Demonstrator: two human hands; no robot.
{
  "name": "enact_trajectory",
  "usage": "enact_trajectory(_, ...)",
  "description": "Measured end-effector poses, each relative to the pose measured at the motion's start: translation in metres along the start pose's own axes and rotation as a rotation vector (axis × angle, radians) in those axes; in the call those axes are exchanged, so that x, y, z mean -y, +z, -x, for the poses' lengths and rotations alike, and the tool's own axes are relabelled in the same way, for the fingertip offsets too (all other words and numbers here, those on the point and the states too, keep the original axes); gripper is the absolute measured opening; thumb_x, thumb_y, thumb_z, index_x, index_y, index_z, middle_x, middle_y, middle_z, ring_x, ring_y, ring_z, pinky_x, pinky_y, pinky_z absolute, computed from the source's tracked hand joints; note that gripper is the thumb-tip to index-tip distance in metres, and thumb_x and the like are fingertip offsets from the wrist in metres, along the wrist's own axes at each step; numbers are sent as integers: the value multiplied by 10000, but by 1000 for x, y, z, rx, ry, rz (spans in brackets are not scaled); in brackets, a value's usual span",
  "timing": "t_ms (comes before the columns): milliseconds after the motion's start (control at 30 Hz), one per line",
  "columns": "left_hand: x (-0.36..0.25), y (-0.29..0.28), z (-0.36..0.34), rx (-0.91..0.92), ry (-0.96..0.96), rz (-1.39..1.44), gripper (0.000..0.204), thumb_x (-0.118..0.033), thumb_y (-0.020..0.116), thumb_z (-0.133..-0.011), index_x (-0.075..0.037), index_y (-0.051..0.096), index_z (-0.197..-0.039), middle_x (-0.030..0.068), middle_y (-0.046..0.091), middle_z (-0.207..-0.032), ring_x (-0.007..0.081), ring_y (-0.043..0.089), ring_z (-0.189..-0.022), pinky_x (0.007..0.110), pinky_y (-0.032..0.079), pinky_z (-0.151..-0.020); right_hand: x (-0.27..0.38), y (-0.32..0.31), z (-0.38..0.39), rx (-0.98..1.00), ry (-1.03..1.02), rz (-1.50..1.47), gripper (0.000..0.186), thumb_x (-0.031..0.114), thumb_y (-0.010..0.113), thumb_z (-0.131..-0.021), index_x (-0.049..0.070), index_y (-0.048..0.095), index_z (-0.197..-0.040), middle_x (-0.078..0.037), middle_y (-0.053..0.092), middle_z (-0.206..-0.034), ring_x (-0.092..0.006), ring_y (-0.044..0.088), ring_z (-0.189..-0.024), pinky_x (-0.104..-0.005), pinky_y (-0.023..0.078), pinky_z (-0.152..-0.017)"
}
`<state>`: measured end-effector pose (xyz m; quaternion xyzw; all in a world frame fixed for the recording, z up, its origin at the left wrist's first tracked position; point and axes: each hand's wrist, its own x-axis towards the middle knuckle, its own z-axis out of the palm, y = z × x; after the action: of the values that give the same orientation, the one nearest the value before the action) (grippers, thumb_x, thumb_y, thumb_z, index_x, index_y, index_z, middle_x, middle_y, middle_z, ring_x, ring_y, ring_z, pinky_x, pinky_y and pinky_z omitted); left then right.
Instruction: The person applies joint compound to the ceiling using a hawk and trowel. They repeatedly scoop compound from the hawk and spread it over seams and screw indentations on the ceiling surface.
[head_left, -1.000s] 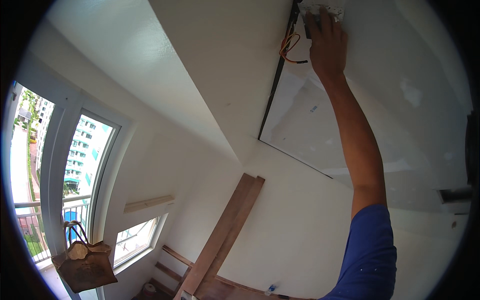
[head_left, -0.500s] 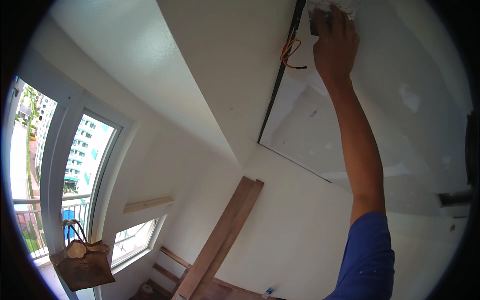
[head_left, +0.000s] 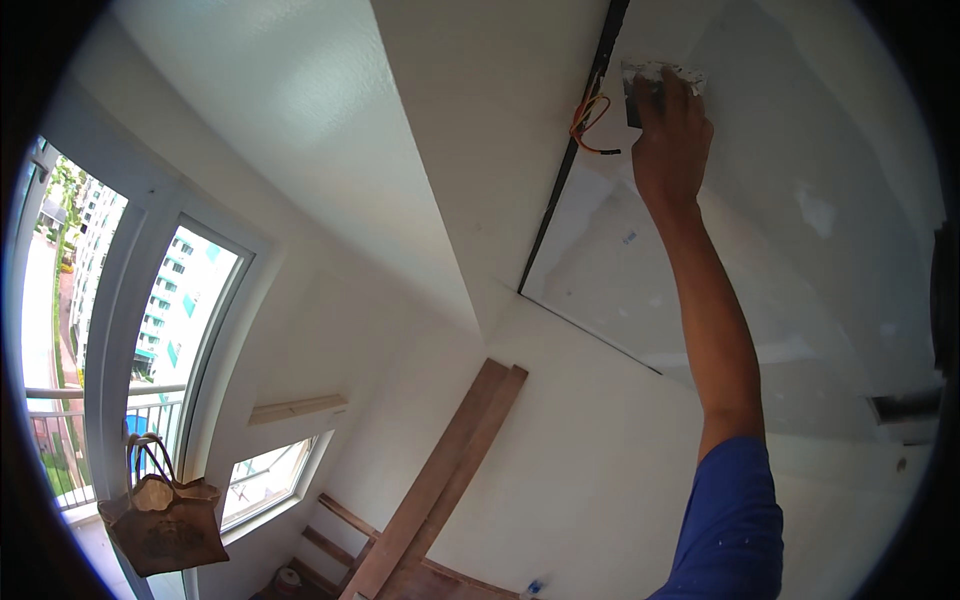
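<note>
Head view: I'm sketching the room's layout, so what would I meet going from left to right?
Bag → planks → wires → right hand → dark slot.

Right hand point(head_left: 673, 145) and white-smeared blade point(head_left: 633, 110) lower in view than 0.5 s ago, nearer level with wires point(head_left: 578, 128).

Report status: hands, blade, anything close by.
Right hand gripping flat blade up at ceiling panel. Left hand out of view. Loose wires just left of blade.
</note>
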<state>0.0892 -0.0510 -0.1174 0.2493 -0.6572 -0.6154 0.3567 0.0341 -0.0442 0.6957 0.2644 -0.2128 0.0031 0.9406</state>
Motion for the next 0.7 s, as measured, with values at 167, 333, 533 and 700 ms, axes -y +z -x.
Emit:
enact_trajectory(167,-7,-3,-4,-8,-34,-55,352,-315,619,-1009,8,752,-1053,139,686,-688,218,648,-604,404,498,-591,0,-12,-49,-233,-15,-34,570,-36,610,-838,148,634,-1377,-124,510,-1481,-361,490,-1330,-492,462,-1001)
enact_trajectory(333,-4,6,-9,35,-50,-40,354,-322,620,-1011,5,751,-1049,124,676,-674,194,645,-602,392,499,-588,-1,-4,-67,-272,14,-97,440,-30,530,-899,56,670,-1307,-184,527,-1457,-408,477,-1330,-510,412,-1060)
enact_trajectory(533,2,7,0,64,-157,25,315,-295,621,-1010,-15,761,-1042,90,657,-658,176,620,-586,372,484,-573,8,31,-18,-168,-9,-57,659,-37,649,-820,198,594,-1433,-103,504,-1496,-352,516,-1318,-492,493,-982)
enact_trajectory(700,-4,1,6,50,-215,60,320,-300,619,-1010,-20,762,-1071,82,665,-679,173,616,-594,367,483,-582,16,57,19,-81,26,-44,625,24,656,-859,177,561,-1457,-115,472,-1525,-325,488,-1344,-470,458,-987)
